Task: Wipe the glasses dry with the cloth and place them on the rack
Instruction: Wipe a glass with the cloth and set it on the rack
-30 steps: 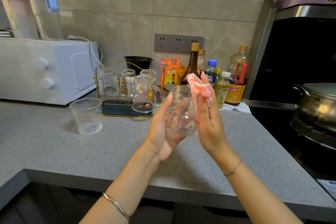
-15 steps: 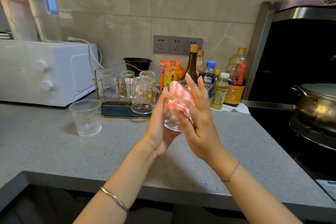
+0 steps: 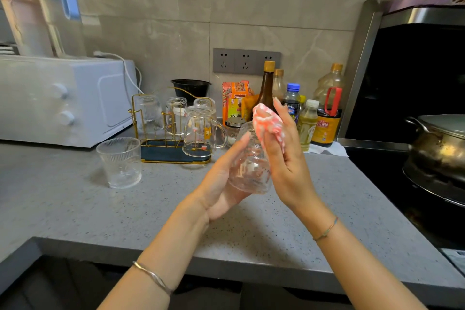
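Observation:
A clear textured glass (image 3: 249,166) is held above the grey counter (image 3: 75,209) by my left hand (image 3: 221,181), which cups its left side. My right hand (image 3: 284,158) presses a pink-and-white cloth (image 3: 266,121) against the glass's right side and rim, fingers curled round the cloth. A gold wire rack (image 3: 161,133) on a dark base stands behind, with three upturned glasses and a glass jug (image 3: 201,131) at its front. One ribbed glass (image 3: 120,161) stands upright on the counter left of the rack.
A white microwave (image 3: 63,98) sits at back left with a blue-handled jug (image 3: 57,5) on top. Sauce and oil bottles (image 3: 324,113) line the wall behind my hands. A steel pot (image 3: 440,143) on the stove stands to the right.
My right hand with the cloth has slid from over the glass's front up to its rim and right side. The glass is tilted more upright again.

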Available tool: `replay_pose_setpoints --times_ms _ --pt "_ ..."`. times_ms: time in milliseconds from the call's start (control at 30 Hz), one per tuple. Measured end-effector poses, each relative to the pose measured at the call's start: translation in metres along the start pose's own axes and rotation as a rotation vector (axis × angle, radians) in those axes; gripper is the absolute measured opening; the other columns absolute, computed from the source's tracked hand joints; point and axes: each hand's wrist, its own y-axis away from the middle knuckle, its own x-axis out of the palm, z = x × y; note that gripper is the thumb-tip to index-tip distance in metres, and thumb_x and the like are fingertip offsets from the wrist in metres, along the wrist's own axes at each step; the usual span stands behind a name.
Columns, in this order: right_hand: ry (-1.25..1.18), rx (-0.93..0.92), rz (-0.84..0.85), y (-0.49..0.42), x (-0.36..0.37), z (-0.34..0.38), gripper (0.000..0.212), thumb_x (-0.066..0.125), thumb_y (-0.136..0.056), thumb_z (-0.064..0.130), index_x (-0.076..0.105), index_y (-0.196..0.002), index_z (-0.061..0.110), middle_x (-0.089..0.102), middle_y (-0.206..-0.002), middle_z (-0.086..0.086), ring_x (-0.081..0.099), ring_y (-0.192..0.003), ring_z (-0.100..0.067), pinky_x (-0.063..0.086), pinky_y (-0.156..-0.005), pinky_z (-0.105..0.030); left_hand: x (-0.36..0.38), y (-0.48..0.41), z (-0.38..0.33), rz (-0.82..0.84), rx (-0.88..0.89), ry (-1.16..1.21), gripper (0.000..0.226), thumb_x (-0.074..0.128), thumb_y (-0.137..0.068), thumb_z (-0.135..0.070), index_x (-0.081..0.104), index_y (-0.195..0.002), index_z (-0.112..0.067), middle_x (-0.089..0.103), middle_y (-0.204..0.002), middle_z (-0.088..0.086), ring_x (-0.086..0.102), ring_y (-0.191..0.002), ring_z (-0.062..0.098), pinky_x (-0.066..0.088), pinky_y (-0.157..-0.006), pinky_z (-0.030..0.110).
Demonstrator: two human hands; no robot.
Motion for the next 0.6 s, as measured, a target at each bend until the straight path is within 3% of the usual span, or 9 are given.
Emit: replay_pose_setpoints --times_ms 100,167,233,367,500,600 --pt "0.003 0.009 0.009 -0.003 0.002 0.0 0.052 0.037 -0.099 0.03 0.031 -0.116 0.079 0.029 -0.152 0.01 0.023 -0.139 0.006 0.025 -0.113 -0.015 0.001 -0.002 0.0 -0.04 0.032 -0.036 0.039 0.057 -0.085 -0.045 0.07 -0.11 -0.018 0.073 -0.103 0.007 0.07 -0.086 0.016 0.05 -0.085 0.034" --pt "-0.021 0.03 -0.01 -0.003 0.003 -0.003 0.052 0.037 -0.101 0.028 0.031 -0.118 0.077 0.03 -0.153 0.01 0.025 -0.14 0.002 0.027 -0.116 -0.026 0.001 -0.003 0.001 -0.067 0.06 -0.037 0.037 0.059 -0.084 -0.045 0.072 -0.107 -0.019 0.073 -0.102 0.007 0.069 -0.087 0.019 0.051 -0.088 0.037" --pt "-0.04 0.023 -0.025 0.003 0.006 -0.007 0.047 0.036 -0.1 0.032 0.029 -0.128 0.07 0.028 -0.154 0.011 0.024 -0.142 -0.002 0.027 -0.117 -0.035 0.001 -0.004 0.002 -0.087 0.078 -0.009 0.035 0.059 -0.085 -0.044 0.074 -0.105 -0.02 0.073 -0.1 0.008 0.067 -0.087 0.021 0.049 -0.091 0.041" --pt "-0.073 -0.011 0.023 0.025 0.017 -0.013 0.05 0.035 -0.098 0.049 0.019 -0.146 0.049 0.019 -0.157 0.017 0.014 -0.147 -0.012 0.026 -0.117 -0.047 -0.001 -0.006 0.004 -0.124 0.094 0.077 0.05 0.054 -0.086 -0.052 0.072 -0.113 -0.013 0.073 -0.101 0.009 0.069 -0.084 0.02 0.055 -0.08 0.036" --pt "0.128 -0.189 0.1 0.042 0.026 -0.016 0.043 0.03 -0.1 0.048 0.021 -0.141 0.058 0.011 -0.158 0.02 0.001 -0.149 -0.017 0.014 -0.12 -0.045 -0.002 -0.007 0.0 -0.139 0.049 0.127 0.069 0.054 -0.078 -0.065 0.068 -0.12 -0.012 0.068 -0.12 0.012 0.065 -0.111 0.026 0.045 -0.104 0.043" --pt "0.216 -0.252 0.063 0.034 0.02 -0.021 0.043 0.03 -0.101 0.044 0.03 -0.144 0.044 0.011 -0.159 0.018 0.003 -0.149 -0.019 0.015 -0.118 -0.055 -0.001 -0.007 0.0 -0.103 0.043 0.082 0.068 0.057 -0.08 -0.062 0.064 -0.126 -0.012 0.064 -0.128 0.014 0.06 -0.119 0.027 0.04 -0.109 0.046"
